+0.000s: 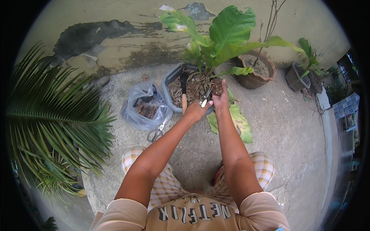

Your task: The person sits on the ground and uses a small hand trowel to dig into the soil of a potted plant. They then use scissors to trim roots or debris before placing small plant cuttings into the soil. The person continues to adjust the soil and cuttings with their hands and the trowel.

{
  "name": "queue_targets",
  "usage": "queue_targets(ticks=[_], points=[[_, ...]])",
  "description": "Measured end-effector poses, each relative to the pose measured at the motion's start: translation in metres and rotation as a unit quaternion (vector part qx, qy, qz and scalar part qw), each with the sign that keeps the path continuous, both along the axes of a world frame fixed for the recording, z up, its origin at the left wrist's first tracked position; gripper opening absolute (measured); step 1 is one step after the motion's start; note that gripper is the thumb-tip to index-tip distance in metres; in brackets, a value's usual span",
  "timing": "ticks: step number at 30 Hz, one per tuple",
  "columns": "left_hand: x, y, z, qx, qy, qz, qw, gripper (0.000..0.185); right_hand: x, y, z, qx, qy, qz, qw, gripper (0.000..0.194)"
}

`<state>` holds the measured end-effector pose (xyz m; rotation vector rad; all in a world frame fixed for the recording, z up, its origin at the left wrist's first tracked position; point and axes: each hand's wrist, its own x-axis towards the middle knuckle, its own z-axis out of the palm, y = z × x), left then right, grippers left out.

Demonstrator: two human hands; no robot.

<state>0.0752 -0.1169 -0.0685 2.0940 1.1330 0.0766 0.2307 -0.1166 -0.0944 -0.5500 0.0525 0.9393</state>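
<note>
My left hand point(197, 111) grips small cutting snips point(205, 102) with pale handles, their blades pointing into the roots. Against the right side of the root mass, my right hand point(220, 97) supports a brown clump of roots and soil point(217, 86). A broad-leaved green plant point(228, 31) rises from the grey octagonal planter point(166, 86), which holds soil and tangled roots point(196, 83). Leaning in the planter, left of my left hand, is a hand tool with a black blade and wooden handle point(184, 101). The planter's front rim is partly hidden by my hands.
Left of the planter stands a clear plastic bag point(130, 108) with soil inside; scissors point(156, 134) lie before it. Yellowing cut leaves point(241, 124) rest on the concrete. A clay pot point(254, 76) and a grey pot point(297, 76) stand right. Palm fronds point(57, 115) spread left.
</note>
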Motion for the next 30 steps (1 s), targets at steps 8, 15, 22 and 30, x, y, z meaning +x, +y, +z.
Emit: queue_targets(ticks=[8,15,22,30], points=[[-0.003,0.001,-0.002,-0.005,0.032,0.035,0.999,0.077,-0.012,0.003,0.002,-0.051,-0.101,0.017,0.993,0.030],[-0.004,0.005,0.010,-0.113,-0.003,0.011,0.994,0.080,-0.002,0.004,-0.007,-0.043,-0.024,0.016,0.999,0.036],[-0.001,-0.005,0.015,-0.003,0.016,0.049,0.999,0.095,-0.007,0.002,-0.004,-0.063,-0.094,0.028,0.993,0.032],[-0.008,-0.001,0.025,-0.018,0.016,0.059,0.998,0.083,-0.011,-0.002,-0.001,-0.064,-0.102,0.054,0.991,0.031]])
